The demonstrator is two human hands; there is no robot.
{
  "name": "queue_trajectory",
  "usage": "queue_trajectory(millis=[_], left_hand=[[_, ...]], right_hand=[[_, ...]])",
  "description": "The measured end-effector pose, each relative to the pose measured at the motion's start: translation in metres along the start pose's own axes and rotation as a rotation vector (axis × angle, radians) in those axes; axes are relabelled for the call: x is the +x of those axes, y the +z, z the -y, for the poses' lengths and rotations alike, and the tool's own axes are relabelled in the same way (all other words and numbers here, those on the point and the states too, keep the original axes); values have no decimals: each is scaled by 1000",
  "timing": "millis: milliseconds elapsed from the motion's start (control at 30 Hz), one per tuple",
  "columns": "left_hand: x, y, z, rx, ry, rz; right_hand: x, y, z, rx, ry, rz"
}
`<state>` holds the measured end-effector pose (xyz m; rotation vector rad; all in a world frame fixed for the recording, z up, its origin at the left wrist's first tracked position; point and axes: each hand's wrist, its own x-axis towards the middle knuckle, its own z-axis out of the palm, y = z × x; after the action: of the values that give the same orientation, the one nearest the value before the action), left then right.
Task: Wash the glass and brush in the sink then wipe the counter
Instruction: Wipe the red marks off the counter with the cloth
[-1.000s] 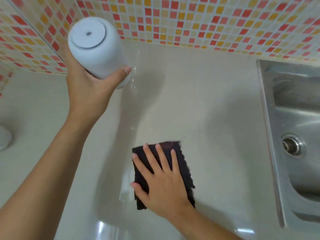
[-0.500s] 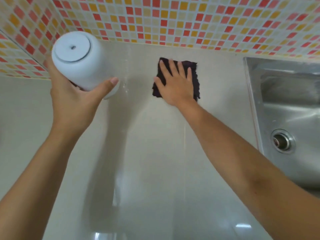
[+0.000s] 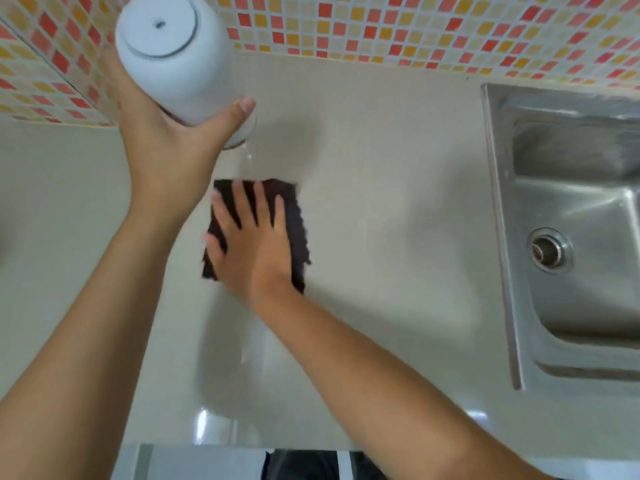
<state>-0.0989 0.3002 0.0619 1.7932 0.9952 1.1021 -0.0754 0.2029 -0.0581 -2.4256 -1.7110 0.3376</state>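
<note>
My left hand holds a white round container up above the pale counter, its flat bottom turned toward me. A clear glass rim shows just past my thumb, partly hidden. My right hand lies flat, fingers spread, pressing a dark cloth onto the counter in the middle, below the lifted container. No brush is in view.
A steel sink with a round drain is set into the counter at the right. A mosaic tile wall runs along the back and left. The counter's front edge lies at the bottom.
My right hand has slid the cloth from the back of the counter near the wall toward me and to the left. The left hand still holds the container up.
</note>
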Motion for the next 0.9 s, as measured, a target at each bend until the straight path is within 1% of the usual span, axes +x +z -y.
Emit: queue_trajectory(millis=[67, 100, 133, 167, 233, 300, 367, 433, 467, 500, 567, 600, 633, 667, 700, 767, 833, 900], left_hand=[[-3, 10, -5, -1, 3, 20], [-4, 15, -8, 2, -1, 36], [-5, 18, -11, 5, -4, 52], [-7, 21, -14, 5, -5, 63], [-10, 22, -17, 0, -4, 82], [-16, 21, -22, -2, -3, 87], [-24, 18, -26, -5, 3, 82], [-32, 14, -28, -5, 2, 76], [-35, 13, -29, -3, -1, 74], [-39, 13, -30, 3, -4, 75], [-45, 16, -31, 29, -7, 87], [-48, 17, -32, 41, -8, 95], [-51, 17, -31, 51, -7, 99], [-53, 16, -30, 67, -4, 102], [-55, 16, -29, 80, -5, 112], [-59, 18, -28, 82, -19, 126], [-61, 19, -27, 67, -32, 111], [-62, 19, -27, 59, -46, 112]], right_hand=[[-59, 2, 22, 12, -163, 106], [-81, 2, 12, 27, -205, 92], [-97, -1, -9, 51, -195, 49], [-105, -5, -38, 41, -127, -1], [-102, -19, -105, -61, 95, -80], [-87, -34, -163, -155, 284, -106], [-77, -40, -183, -158, 387, -109], [-78, -32, -158, -121, 446, -140], [-82, -25, -130, -95, 428, -141], [-90, -17, -95, -63, 358, -128], [-109, 1, -18, 5, 112, -35], [-120, 5, 13, 29, -4, 39], [-129, 7, 29, 38, -82, 96], [-134, 7, 30, 28, -120, 117], [-139, 7, 20, 26, -139, 104], [-162, 3, -16, 24, -115, 54], [-187, -6, -59, 3, 4, 32], [-188, -17, -94, -18, 123, 3]])
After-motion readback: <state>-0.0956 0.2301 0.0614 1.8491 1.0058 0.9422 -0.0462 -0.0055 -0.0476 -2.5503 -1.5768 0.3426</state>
